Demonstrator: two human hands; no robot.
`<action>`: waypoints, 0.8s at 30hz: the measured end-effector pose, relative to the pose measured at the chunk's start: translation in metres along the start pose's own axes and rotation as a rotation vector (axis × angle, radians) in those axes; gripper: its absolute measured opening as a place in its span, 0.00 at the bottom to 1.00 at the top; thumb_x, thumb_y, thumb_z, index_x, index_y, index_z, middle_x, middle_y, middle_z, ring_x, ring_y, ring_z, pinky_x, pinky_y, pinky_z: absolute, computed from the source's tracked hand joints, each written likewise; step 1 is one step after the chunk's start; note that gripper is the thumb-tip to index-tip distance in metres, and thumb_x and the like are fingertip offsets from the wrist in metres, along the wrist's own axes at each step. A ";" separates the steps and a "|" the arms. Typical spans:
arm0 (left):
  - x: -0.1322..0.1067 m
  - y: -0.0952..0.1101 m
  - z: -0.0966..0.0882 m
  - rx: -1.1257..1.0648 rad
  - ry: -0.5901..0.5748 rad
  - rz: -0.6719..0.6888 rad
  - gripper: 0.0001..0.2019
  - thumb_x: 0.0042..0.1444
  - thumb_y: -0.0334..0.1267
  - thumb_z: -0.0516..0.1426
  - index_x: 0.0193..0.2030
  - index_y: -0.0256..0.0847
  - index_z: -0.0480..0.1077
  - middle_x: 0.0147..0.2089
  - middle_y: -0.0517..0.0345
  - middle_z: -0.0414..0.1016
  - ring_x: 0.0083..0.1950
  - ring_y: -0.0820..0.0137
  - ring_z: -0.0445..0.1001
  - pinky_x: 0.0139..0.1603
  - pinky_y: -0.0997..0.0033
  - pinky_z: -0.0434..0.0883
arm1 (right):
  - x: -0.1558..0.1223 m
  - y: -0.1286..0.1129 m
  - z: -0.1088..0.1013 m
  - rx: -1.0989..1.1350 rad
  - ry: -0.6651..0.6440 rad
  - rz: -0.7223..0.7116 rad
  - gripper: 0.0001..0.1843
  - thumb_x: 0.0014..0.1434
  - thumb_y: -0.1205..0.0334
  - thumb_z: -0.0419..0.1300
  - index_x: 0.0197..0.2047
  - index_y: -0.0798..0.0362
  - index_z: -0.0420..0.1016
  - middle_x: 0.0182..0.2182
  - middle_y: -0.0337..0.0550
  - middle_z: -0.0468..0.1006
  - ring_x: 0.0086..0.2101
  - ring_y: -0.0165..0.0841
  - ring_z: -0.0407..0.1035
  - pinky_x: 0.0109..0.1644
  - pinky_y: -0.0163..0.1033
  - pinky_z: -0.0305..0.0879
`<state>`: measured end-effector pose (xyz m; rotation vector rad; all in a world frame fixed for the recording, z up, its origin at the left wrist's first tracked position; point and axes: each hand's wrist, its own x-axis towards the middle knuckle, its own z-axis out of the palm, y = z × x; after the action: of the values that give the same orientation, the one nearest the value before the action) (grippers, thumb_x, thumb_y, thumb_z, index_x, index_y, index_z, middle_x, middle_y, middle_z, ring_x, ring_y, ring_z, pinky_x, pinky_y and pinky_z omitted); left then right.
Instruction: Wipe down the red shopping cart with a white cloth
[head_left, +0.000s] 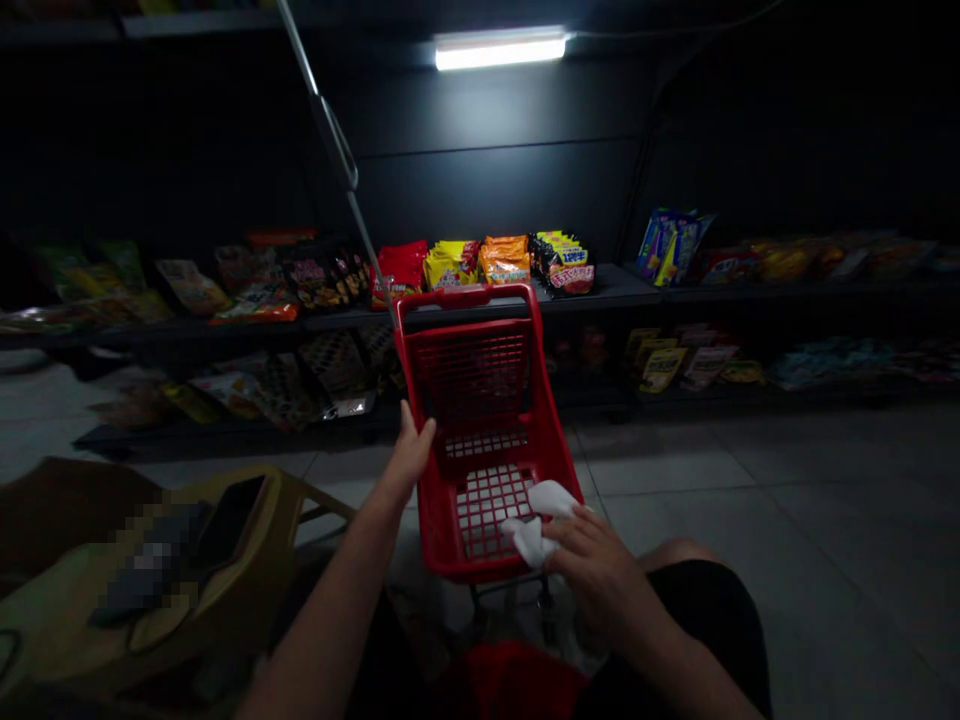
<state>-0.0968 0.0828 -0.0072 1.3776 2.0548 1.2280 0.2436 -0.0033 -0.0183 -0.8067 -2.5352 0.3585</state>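
Observation:
A small red shopping cart (557,440) with a grid-patterned basket stands in front of me, its handle end toward the shelves. My left hand (411,450) grips the cart's left rim, thumb on the inside edge and the other fingers mostly hidden behind the wall. At the near right corner, my right hand (589,550) holds a crumpled white cloth (534,540), which lies against the rim and hangs partly inside the basket. Through the basket's grid the pale floor shows.
Snack packets (506,262) line a dark shelf (622,290) behind the cart, with more bags below. A metal pole (330,140) rises beside the handle. At left, a yellowish stool (277,510) carries a phone (236,515) and a blurred-out dark item. A tube light (501,50) glows above.

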 end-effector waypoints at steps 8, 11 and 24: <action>-0.082 -0.047 -0.021 -0.079 -0.003 -0.039 0.35 0.64 0.41 0.47 0.76 0.43 0.38 0.77 0.56 0.46 0.76 0.69 0.48 0.75 0.64 0.50 | 0.011 -0.036 0.037 0.067 0.102 -0.114 0.07 0.65 0.62 0.58 0.44 0.45 0.77 0.52 0.40 0.79 0.46 0.32 0.72 0.61 0.44 0.61; -0.077 -0.045 -0.028 -0.060 -0.012 -0.031 0.35 0.62 0.38 0.47 0.75 0.42 0.41 0.76 0.57 0.47 0.76 0.69 0.47 0.75 0.65 0.48 | 0.016 -0.025 0.015 0.107 -0.026 -0.269 0.06 0.66 0.61 0.59 0.41 0.45 0.78 0.53 0.38 0.78 0.49 0.31 0.72 0.61 0.41 0.61; -0.040 -0.047 -0.029 -0.158 -0.096 -0.013 0.41 0.54 0.33 0.49 0.75 0.40 0.42 0.75 0.56 0.52 0.74 0.70 0.52 0.74 0.67 0.50 | 0.031 0.005 0.024 0.021 0.042 -0.367 0.06 0.67 0.58 0.58 0.40 0.41 0.77 0.50 0.33 0.80 0.50 0.28 0.74 0.67 0.40 0.57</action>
<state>-0.1251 0.0285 -0.0357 1.3214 1.8572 1.2643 0.2118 0.0168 -0.0299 -0.3243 -2.5659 0.2430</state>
